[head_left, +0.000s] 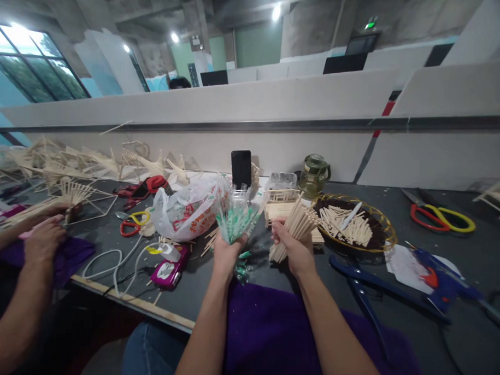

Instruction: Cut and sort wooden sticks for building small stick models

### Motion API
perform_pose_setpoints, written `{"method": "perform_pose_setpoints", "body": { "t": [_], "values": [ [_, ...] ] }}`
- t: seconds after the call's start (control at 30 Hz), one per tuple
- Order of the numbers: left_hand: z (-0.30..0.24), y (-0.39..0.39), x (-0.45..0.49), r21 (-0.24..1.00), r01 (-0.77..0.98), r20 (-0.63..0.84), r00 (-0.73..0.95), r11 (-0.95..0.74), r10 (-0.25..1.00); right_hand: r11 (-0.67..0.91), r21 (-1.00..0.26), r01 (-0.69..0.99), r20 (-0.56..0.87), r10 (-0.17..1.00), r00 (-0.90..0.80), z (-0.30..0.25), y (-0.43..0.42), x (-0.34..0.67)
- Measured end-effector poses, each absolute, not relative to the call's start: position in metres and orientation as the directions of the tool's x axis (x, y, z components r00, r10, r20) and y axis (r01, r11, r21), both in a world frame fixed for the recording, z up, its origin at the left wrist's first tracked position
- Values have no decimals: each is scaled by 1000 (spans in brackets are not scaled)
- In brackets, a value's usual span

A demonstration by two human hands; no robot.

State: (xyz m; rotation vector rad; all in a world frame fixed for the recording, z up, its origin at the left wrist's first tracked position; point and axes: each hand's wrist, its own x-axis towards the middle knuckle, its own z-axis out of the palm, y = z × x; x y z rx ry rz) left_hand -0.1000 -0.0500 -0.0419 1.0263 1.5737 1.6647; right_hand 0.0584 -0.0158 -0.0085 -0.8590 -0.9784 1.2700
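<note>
My left hand (pixel 226 255) is closed around a bunch of clear plastic wrappers with green print (pixel 236 218), which fan out above the fist. My right hand (pixel 296 250) grips a thick bundle of thin wooden sticks (pixel 300 218), tilted up to the right. More green wrapper scraps (pixel 242 267) lie on the table between the hands. Just right of the bundle is a gold-rimmed basket (pixel 389 234) with short cut sticks (pixel 345 225) and a white pen (pixel 351 215) in it. Behind the bundle stands a small wooden stick structure (pixel 280 208), partly hidden.
A plastic bag (pixel 189 211), phone (pixel 241 168) and glass teapot (pixel 314 174) stand at the back. Rightward lie scissors (pixel 442 218), blue-handled pliers (pixel 372 281) and a glue gun (pixel 437 282). A purple power strip (pixel 171 269) with cables lies left. Another person's hands (pixel 44 235) hold sticks.
</note>
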Motion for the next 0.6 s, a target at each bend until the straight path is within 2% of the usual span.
{"method": "perform_pose_setpoints", "body": {
  "t": [0.1, 0.17, 0.27, 0.5, 0.6],
  "values": [
    [-37, -51, -87, 993, -74, 59, -386, -95, 921, 142, -925, -352, 126, 990, 68, -9, -13, 61],
    [-35, -52, -83, 994, -72, 60, -314, -87, 947, 157, -931, -331, 140, 987, 74, -9, -14, 63],
    [-38, -53, -83, 995, -81, 35, -237, -55, 971, 208, -958, -197, 203, 978, 44, -7, -18, 65],
    [-42, -54, -87, 988, -150, -56, -198, 26, 979, 384, -920, 76, 378, 922, -78, -13, -17, 68],
    [-37, -57, -91, 988, -143, -83, -196, 55, 977, 438, -890, 127, 422, 897, -131, -28, -12, 63]
  ]
}}
